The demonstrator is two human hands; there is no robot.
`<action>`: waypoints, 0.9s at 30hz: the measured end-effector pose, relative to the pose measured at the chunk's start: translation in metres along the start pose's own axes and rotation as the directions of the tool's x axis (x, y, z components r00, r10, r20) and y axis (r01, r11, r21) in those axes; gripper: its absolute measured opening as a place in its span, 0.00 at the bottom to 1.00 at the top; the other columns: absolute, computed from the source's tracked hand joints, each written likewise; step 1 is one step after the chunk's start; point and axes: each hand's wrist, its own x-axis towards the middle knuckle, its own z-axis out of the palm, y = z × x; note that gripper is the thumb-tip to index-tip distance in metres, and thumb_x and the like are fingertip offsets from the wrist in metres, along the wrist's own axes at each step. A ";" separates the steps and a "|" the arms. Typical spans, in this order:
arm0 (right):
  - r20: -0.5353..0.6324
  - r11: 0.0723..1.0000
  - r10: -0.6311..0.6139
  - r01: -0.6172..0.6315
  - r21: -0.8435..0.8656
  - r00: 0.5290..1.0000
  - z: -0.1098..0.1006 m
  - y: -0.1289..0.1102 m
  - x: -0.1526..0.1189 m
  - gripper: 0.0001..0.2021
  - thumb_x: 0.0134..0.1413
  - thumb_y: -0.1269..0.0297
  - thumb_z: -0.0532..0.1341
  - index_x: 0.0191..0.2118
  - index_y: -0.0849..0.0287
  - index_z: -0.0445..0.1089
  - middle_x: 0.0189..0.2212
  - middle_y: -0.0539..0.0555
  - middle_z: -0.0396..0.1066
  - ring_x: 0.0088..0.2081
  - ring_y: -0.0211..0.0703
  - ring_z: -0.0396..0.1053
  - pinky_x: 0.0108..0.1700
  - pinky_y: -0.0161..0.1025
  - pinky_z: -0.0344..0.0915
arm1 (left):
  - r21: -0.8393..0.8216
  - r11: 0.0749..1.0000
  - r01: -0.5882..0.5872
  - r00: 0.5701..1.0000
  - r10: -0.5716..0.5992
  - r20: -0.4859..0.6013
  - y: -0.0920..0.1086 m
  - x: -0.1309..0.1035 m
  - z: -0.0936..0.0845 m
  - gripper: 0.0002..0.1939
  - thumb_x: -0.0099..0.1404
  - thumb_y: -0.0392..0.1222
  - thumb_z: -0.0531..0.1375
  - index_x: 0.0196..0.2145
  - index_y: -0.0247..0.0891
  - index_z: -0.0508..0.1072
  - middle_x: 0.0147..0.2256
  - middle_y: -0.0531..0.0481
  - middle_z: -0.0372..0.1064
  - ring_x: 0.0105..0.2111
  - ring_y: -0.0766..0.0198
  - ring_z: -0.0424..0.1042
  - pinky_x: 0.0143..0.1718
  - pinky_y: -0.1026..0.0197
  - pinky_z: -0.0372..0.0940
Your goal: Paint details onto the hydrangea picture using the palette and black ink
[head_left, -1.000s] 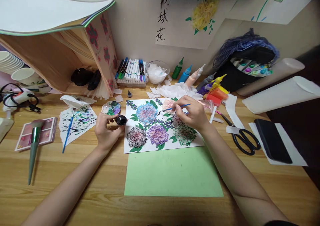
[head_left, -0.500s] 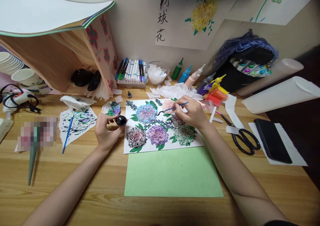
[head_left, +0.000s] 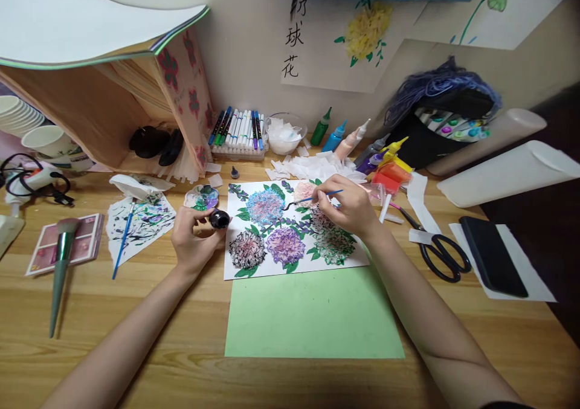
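Note:
My right hand pinches a thin blue paintbrush, its dark tip at the blue and pink flower on a white sheet. Raised flowers in blue, pink, purple, black and green cover the sheet, with painted green leaves between them. At the sheet's left edge my left hand is wrapped round a small dark ink bottle, whose round black mouth faces me. Just behind that hand lies a paint palette smeared with green and purple. A green sheet lies under the white one.
Torn white paper, several paint bottles and a marker set line the back. Scissors and a black phone lie to the right. On the left are a second brush, a stained paper and a makeup brush.
Both hands hold nearly the same pose, and the brush tip stays by the blue flower. The whole view has shifted very slightly.

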 end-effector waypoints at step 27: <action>0.049 1.000 -0.017 0.018 -0.023 0.999 0.003 -0.003 0.000 0.06 0.53 0.75 0.54 0.30 0.59 0.67 0.24 0.53 0.70 0.29 0.41 0.66 0.31 0.38 0.65 | 0.011 1.000 0.015 1.000 -0.015 0.009 0.000 -0.001 -0.002 0.14 0.49 0.40 0.68 0.33 0.38 0.70 0.26 0.54 0.63 0.25 0.66 0.62 0.27 0.62 0.58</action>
